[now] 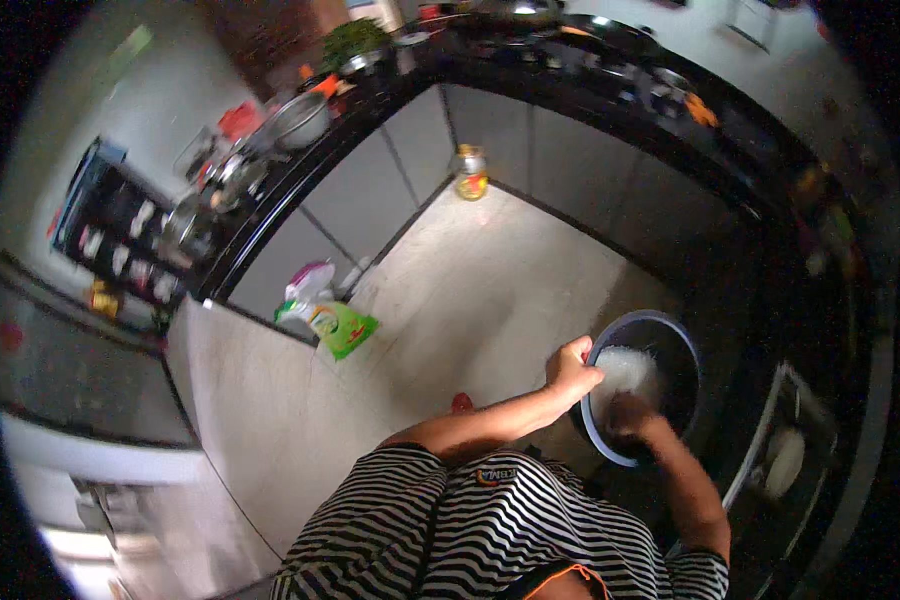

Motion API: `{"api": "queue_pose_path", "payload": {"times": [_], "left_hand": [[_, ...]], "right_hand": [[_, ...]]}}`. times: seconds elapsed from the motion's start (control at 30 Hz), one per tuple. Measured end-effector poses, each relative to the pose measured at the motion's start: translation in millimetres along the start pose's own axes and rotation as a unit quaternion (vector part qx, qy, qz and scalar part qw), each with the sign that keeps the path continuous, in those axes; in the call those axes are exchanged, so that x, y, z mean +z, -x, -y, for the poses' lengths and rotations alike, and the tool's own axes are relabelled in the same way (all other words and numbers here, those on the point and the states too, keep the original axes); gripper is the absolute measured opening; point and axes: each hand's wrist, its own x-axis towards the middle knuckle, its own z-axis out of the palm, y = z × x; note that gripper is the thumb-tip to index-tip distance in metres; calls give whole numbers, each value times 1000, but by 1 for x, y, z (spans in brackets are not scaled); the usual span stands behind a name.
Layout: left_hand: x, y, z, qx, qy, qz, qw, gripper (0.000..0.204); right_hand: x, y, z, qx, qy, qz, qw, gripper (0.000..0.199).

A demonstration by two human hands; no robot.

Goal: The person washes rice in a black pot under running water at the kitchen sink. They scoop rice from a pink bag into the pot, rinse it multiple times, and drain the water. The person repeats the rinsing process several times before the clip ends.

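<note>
A deep round bucket [695, 372] with a pale blue rim stands at the right, in front of me. My left hand [573, 371] is closed round its near-left rim. White, grainy stuff that looks like rice [625, 370] lies inside, against the left part of the bucket. My right hand [630, 412] reaches down into the bucket and touches the white stuff. Shadow and motion smear its fingers, so whether it holds any cannot be told.
Grey cabinets under a black counter [300, 190] wrap round the pale floor. A green and white bag [340, 328] lies by the left cabinets. One yellow-labelled bottle [471, 173] stands in the far corner. To the right of the bucket is a dark rack [785, 460].
</note>
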Motion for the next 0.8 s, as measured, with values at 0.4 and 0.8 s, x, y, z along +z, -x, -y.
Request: {"api": "queue_pose_path", "payload": {"times": [0.4,0.8], "left_hand": [[-258,-89,47,-9,-4,-204,979,18],[-415,-189,75,57,173,-338,923,14]], "right_hand": [[-220,-186,148,-58,77,-237,967,52],[-419,-308,214,-91,61,-245,963,46]]}}
